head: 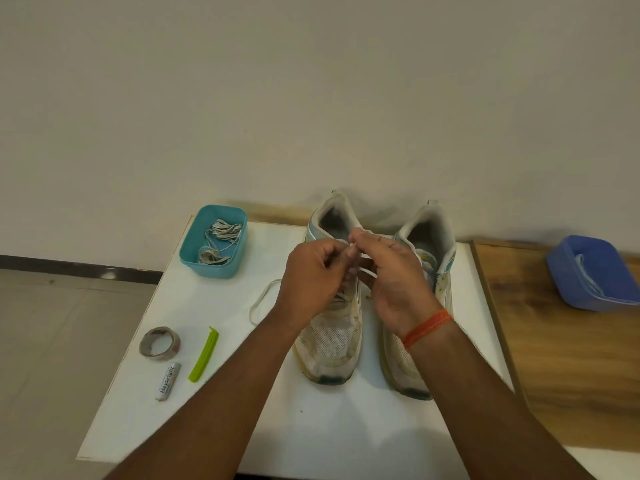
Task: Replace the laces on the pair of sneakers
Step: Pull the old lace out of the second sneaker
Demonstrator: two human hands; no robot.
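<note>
Fingers [349,252] of left hand [313,271] and right hand [391,271] are pinching one white lace [263,299] above two sneakers [332,341]; two tubs [214,242], one tape roll [160,342] are lying nearby.

— What's in the shot?

— Two worn white sneakers with teal trim stand upright side by side on a white surface [214,306], toes toward the camera, heels near the wall. The left sneaker [330,344] has a mesh toe and yellowed sole; the right sneaker [434,271] stands just beside it.

— And the laces?

— A white lace [260,299] is threaded in the left sneaker, one loop trailing onto the surface to its left. Old greyed laces [219,242] lie bunched in a teal box [188,252] at the far left corner. Another white lace [588,277] lies in a blue tray [568,289], well apart to the right.
</note>
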